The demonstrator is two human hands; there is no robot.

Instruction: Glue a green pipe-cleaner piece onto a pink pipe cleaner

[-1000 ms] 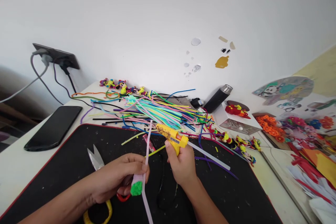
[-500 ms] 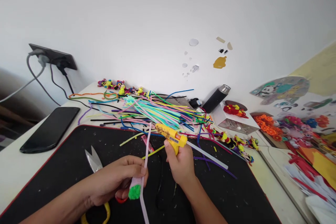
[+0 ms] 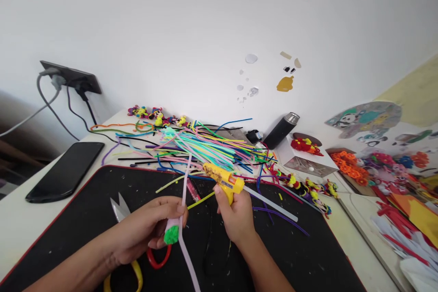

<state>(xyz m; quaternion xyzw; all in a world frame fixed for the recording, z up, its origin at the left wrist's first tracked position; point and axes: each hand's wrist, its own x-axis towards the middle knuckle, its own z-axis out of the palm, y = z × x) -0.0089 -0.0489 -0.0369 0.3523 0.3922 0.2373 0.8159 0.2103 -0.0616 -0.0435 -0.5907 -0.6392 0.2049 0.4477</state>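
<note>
My left hand [image 3: 150, 226] is closed around a small pink roll with a fuzzy green end [image 3: 170, 234], and a long pale pink pipe cleaner [image 3: 185, 200] runs up and down from it. My right hand [image 3: 236, 216] grips a yellow glue gun [image 3: 224, 179] with its nozzle pointing left and a clear glue stick [image 3: 270, 202] poking out behind. The nozzle is apart from the roll. Both hands hover over a black mat [image 3: 68, 219].
Scissors [image 3: 120, 207] with red and yellow handles lie under my left wrist. A heap of coloured pipe cleaners [image 3: 205, 146] lies behind the mat. A black phone [image 3: 66, 171] rests at left, a black flask [image 3: 280, 130] and finished craft figures [image 3: 311, 189] at right.
My left hand has shifted slightly left and tilted the pink pipe cleaner with the roll. The red scissor handle shows more now. The right hand and glue gun have barely moved.
</note>
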